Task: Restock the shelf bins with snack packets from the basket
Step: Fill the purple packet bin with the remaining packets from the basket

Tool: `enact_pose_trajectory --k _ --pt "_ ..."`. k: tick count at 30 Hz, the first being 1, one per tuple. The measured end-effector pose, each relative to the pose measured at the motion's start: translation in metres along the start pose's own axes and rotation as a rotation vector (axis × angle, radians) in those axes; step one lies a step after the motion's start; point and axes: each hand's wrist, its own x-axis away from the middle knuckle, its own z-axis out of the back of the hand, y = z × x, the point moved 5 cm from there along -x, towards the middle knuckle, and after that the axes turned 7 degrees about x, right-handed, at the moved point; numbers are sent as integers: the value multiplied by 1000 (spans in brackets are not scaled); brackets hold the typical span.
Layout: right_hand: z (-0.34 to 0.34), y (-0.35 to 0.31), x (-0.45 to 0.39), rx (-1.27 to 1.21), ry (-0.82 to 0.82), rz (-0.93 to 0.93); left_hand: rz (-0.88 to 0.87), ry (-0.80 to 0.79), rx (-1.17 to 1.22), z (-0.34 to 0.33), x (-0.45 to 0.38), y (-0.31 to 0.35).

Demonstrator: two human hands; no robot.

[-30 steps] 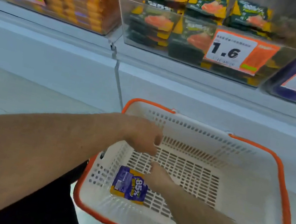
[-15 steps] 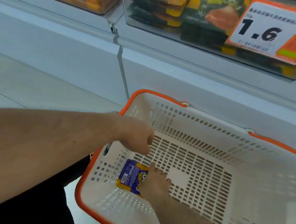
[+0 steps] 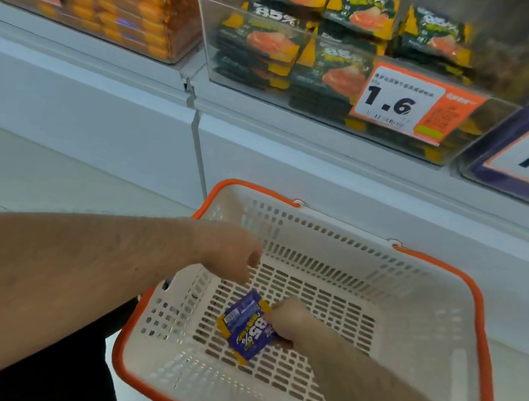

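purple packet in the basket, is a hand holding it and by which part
The right hand pinches the purple packet at its right edge, inside the basket. The left hand holds nothing.

I'm looking at a shop aisle: clear shelf bins (image 3: pixel 345 74) stacked with snack packets (image 3: pixel 342 70), price tags (image 3: pixel 407 101) in front, a shopping basket (image 3: pixel 487 357) below.

Bare forearms, no sleeves, dark trousers (image 3: pixel 31 371)
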Motion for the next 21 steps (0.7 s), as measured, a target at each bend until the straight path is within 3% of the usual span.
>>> enact_pose_trajectory --k 4,7,11,14,15,17,19,21 --pt "69 0 43 -149 88 31 -79 29 -2 -1 5 19" --pt "106 -2 77 -476 75 22 -155 111 16 0 8 42" --pt "138 -2 123 -796 35 89 -306 445 -7 16 14 79" --pt "160 6 158 -906 90 152 -330 661 218 34 21 93" --pt "168 9 169 -915 163 170 -332 673 344 38 22 94" --pt "189 18 196 -769 470 213 -337 642 554 46 26 102" --pt "205 23 227 -397 844 261 -380 598 768 53 30 114" --pt "204 19 253 -90 1002 395 -458 522 993 61 37 133"
